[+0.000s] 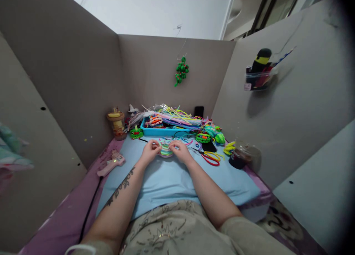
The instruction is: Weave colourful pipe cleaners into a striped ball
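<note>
Between my hands, low over the blue cloth, is a small rounded piece made of pale green, white and pink pipe cleaners (165,150). My left hand (151,150) pinches its left side, with thumb and forefinger together. On the opposite side my right hand (179,150) grips its upper right edge, fingers closed. Short stem ends stick up from the top of the piece. Beside my right hand lie red and yellow scissors (210,158). Loose pipe cleaner bits (184,137) are scattered just behind my hands.
A blue tray (163,132) heaped with pipe cleaners stands at the back. Green woven rings (203,138) flank it. At left are a pink glue gun (111,166) with a black cord and a lidded cup (116,125); a dark cup (242,157) stands right. Grey panels enclose the table.
</note>
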Tool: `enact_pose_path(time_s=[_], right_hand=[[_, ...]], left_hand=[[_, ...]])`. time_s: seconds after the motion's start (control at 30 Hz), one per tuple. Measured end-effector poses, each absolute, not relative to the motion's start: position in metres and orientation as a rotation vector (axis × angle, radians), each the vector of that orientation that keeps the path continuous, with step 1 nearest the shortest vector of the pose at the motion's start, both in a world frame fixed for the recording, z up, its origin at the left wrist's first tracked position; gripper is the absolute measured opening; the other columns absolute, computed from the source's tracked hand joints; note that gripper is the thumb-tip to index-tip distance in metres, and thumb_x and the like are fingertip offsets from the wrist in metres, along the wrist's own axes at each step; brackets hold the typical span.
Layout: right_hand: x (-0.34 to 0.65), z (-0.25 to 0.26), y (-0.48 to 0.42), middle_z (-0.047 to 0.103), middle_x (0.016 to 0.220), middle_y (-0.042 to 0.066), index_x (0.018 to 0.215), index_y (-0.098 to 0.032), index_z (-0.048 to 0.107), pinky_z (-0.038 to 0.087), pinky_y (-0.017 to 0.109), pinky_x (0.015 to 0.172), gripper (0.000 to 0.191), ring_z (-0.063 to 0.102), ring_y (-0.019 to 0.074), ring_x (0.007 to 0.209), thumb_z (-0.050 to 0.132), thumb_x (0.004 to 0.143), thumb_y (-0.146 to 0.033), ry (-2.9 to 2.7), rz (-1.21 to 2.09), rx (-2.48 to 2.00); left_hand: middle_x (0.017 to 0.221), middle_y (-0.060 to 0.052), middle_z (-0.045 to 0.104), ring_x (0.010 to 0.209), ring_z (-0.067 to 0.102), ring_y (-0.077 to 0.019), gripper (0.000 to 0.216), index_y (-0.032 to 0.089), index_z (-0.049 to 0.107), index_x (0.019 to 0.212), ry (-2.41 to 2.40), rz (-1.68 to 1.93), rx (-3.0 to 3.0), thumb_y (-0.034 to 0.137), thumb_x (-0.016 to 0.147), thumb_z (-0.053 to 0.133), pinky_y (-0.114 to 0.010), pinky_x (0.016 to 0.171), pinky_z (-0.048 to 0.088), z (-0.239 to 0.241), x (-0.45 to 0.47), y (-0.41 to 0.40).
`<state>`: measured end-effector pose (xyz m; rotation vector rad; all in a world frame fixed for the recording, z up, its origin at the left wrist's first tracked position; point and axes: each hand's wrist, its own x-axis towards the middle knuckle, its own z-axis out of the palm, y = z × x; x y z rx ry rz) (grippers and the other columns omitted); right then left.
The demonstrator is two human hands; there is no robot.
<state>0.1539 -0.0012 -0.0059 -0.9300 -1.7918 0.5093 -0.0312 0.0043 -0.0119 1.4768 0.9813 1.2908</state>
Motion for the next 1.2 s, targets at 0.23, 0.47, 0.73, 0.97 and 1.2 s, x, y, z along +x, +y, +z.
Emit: enact_pose_path(time_s=[0.23,0.47,0.73,0.97,1.2], right_hand=[[0.153,-0.012,0.004,0.061,0.093,0.005,0.060,-0.019,0.063,0.037,0.035,0.092,0.016,0.054,0.0185,0.094,0.056,0.075,-0.021,-1.751,0.573,-1.088],[0.153,-0.009,0.001,0.060,0.083,0.003,0.066,-0.019,0.062,0.041,0.035,0.087,0.014,0.055,0.0188,0.087,0.054,0.075,-0.026,-1.737,0.603,-1.054],[0.149,-0.003,-0.007,0.062,0.072,0.000,0.077,-0.018,0.061,0.045,0.028,0.070,0.014,0.057,0.0150,0.071,0.050,0.072,-0.024,-1.722,0.751,-1.045],[0.151,-0.001,-0.007,0.062,0.070,-0.001,0.074,-0.017,0.060,0.044,0.027,0.069,0.012,0.056,0.0140,0.068,0.051,0.068,-0.022,-1.689,0.854,-1.008],[0.149,-0.013,0.000,0.053,0.054,-0.007,0.081,-0.019,0.055,0.037,0.021,0.052,0.013,0.048,0.0101,0.050,0.052,0.069,-0.024,-1.599,0.997,-0.934]], left_hand=[[0.058,0.004,0.058,0.051,0.056,-0.0111,0.028,0.019,0.045,0.079,1.007,1.271,1.557,0.033,0.068,0.066,-0.021,0.051,0.042,-0.017,-0.030,0.006],[0.061,0.003,0.058,0.053,0.057,-0.0118,0.023,0.019,0.046,0.080,1.002,1.281,1.592,0.030,0.070,0.064,-0.022,0.052,0.044,-0.021,-0.031,0.009],[0.064,0.003,0.059,0.055,0.056,-0.0103,0.018,0.018,0.047,0.078,0.992,1.294,1.663,0.025,0.071,0.062,-0.020,0.052,0.042,-0.022,-0.032,0.008],[0.066,0.003,0.059,0.058,0.056,-0.0107,0.017,0.018,0.048,0.076,0.998,1.285,1.694,0.024,0.069,0.062,-0.021,0.055,0.042,-0.022,-0.032,0.009],[0.065,0.003,0.058,0.056,0.055,-0.0104,0.016,0.018,0.049,0.075,1.002,1.279,1.718,0.025,0.069,0.062,-0.021,0.054,0.041,-0.022,-0.031,0.006]])
